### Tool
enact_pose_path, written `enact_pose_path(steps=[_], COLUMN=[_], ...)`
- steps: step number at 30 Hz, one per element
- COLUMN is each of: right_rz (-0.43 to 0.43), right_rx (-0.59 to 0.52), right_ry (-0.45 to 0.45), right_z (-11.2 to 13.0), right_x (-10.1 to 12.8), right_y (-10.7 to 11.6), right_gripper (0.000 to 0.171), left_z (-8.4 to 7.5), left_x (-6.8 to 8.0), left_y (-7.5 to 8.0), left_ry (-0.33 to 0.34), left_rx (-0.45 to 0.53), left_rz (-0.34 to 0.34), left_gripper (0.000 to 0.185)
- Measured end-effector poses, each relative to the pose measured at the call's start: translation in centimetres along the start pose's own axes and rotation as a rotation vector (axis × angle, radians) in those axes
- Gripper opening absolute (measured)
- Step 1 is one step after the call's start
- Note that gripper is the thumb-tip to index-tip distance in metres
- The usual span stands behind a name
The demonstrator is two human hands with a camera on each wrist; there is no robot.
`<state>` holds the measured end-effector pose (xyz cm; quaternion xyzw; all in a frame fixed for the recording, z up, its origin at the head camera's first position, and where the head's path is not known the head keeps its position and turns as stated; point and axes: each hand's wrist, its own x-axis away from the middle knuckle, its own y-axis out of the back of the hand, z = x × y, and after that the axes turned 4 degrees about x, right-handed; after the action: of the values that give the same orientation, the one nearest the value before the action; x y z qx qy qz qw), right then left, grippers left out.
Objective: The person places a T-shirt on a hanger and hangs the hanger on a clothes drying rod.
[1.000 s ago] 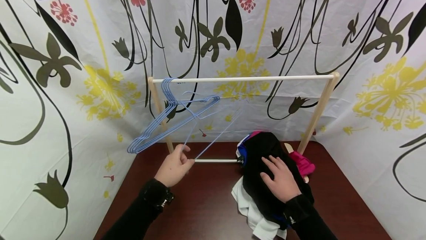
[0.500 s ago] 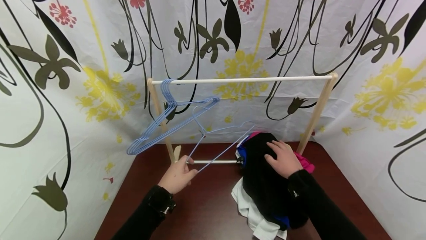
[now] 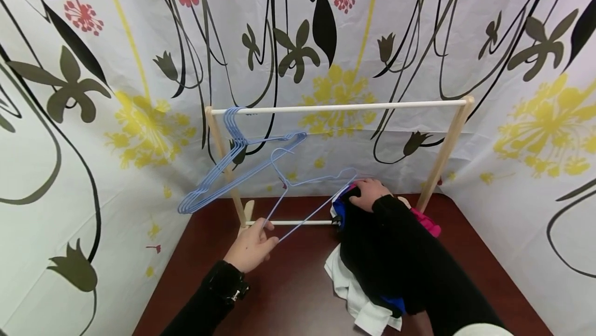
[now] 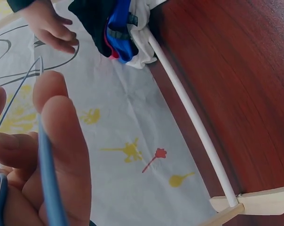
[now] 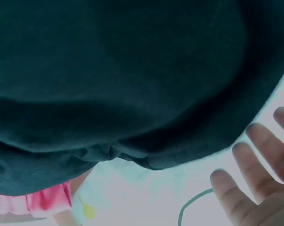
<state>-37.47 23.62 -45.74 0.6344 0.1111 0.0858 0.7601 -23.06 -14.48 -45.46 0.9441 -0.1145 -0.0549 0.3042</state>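
Two hands: both in view over a dark red table [image 3: 288, 284], sleeves black.
Left hand: left hand [image 3: 251, 247] pinches the bottom corner of a loose blue wire hanger [image 3: 304, 191]; in the left wrist view the wire [image 4: 48, 174] runs between thumb and curled fingers, so it's gripping for sure.
Hanger vs grip: from the pinch the wire climbs toward 1 o'clock, the hook end sits up around 12, and the far shoulder nearly reaches the right hand.
Right hand: right hand [image 3: 368, 193] rests on the far top edge of the black garment [image 3: 372, 253]. Fingers look spread and relaxed in the right wrist view [image 5: 255, 179], not clamped on anything.
Clothes pile: black piece on top, white, blue and pink bits poking out underneath, at about 3 o'clock from the left hand, touching the rack's lower bar.
Rack: wooden rack [image 3: 340, 108] stands at 12 o'clock, a bunch of blue hangers [image 3: 233, 165] hooked at its left end, tilted down toward 8.
Backdrop: floral sheet [image 3: 116, 67] all around.
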Motion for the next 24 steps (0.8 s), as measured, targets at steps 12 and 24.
enact_pose_path(steps=[12,24], right_rz=[0.123,0.064], right_rx=[0.092,-0.053], right_ry=[-0.167,-0.226], right_z=[1.4,0.6], right_x=[-2.0,-1.3], right_y=[-3.2,-3.5], right_gripper=[0.078,0.048], left_z=[0.3,0.5], left_x=[-0.2,-0.2], left_y=[-0.4,-0.8], left_ry=[-0.006,0.0], left_rx=[-0.02,-0.008], left_rz=[-0.003,0.018], left_gripper=[0.034,0.035])
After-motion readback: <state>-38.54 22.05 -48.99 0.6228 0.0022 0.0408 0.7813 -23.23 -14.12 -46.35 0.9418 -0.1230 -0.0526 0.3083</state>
